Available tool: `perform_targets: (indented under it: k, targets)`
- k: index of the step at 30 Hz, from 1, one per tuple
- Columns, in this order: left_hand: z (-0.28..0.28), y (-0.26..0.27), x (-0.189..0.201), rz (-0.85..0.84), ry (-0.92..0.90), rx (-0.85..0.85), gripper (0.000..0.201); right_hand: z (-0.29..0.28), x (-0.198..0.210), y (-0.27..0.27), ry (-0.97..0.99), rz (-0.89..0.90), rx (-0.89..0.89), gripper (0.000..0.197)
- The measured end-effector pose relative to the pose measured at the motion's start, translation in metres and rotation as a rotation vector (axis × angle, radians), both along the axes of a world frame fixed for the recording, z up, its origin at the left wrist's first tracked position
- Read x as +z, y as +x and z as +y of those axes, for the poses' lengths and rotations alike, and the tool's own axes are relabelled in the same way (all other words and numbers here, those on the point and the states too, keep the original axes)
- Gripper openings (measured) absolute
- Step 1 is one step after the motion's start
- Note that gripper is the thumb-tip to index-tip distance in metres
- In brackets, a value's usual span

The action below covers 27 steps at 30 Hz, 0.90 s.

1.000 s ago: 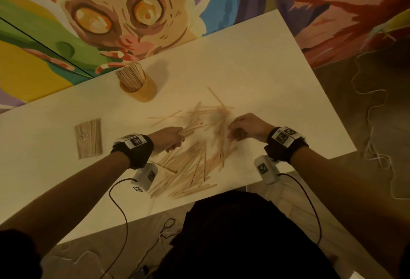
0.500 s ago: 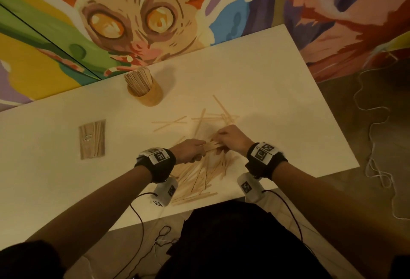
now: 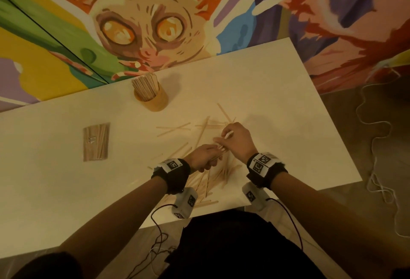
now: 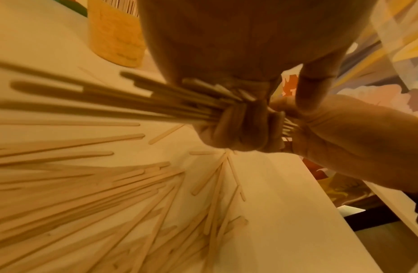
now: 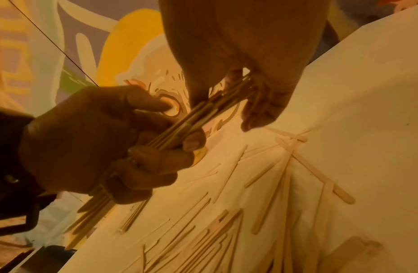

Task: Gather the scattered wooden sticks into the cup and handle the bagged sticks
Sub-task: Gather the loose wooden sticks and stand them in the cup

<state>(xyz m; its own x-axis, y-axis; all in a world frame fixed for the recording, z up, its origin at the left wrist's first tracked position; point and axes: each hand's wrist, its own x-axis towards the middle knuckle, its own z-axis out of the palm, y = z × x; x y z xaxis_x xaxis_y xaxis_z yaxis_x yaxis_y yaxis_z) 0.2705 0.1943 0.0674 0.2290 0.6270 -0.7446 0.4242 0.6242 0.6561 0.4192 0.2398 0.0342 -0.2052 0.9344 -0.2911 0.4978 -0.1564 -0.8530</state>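
My left hand (image 3: pixel 211 156) grips a bundle of wooden sticks (image 5: pixel 203 114) in its fist, just above the table. My right hand (image 3: pixel 224 140) pinches the far end of that same bundle (image 4: pixel 133 103) between thumb and fingers (image 5: pixel 261 103). Scattered sticks (image 3: pixel 210 181) lie in a loose pile under and behind both hands, with a few more (image 3: pixel 173 129) further out. The round wooden cup (image 3: pixel 155 101), packed with upright sticks, stands at the table's far edge. The clear bag of sticks (image 3: pixel 96 142) lies flat to the left.
The white table (image 3: pixel 277 101) butts against a painted mural wall (image 3: pixel 144 30). Its near edge runs just behind my wrists. Cables (image 3: pixel 159 234) hang from the wrist cameras, and a white cord (image 3: pixel 377 145) lies on the floor to the right.
My hands were apart on the pile a second ago. They have come together, and both now hold one bundle raised slightly off the table.
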Motion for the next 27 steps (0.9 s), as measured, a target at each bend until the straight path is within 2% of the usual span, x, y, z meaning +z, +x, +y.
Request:
perform_targets:
  k: [3,7,8,12,14,16,18,23,27]
  targets:
    - [-0.001,0.004,-0.002,0.038,0.099,0.008,0.043,-0.003,0.004,0.001,0.005,0.151,-0.061,0.016]
    - [-0.002,-0.001,-0.002,0.0,0.114,0.061,0.041,0.001,0.005,0.009,-0.081,0.338,-0.149,0.006]
    - [-0.004,-0.005,-0.003,-0.019,0.1,0.072,0.04,0.003,0.007,0.012,-0.093,0.377,-0.165,0.008]
    - [-0.015,-0.013,-0.004,-0.045,0.108,0.037,0.04,0.006,0.018,0.017,-0.207,0.536,-0.197,0.043]
    - [-0.019,-0.016,-0.003,-0.018,0.159,-0.024,0.04,0.007,0.021,0.02,-0.282,0.559,-0.237,0.046]
    - [-0.021,-0.019,-0.003,0.025,0.207,-0.076,0.039,0.009,0.022,0.024,-0.309,0.555,-0.264,0.028]
    - [-0.022,-0.023,-0.002,0.061,0.24,-0.101,0.039,0.01,0.019,0.026,-0.264,0.433,-0.201,0.016]
    - [-0.018,-0.022,-0.003,0.155,0.309,-0.22,0.039,-0.011,0.015,0.014,-0.174,0.199,0.122,0.015]
    - [-0.016,-0.017,0.002,0.277,0.391,-0.409,0.04,-0.017,0.021,0.014,-0.359,0.212,0.162,0.025]
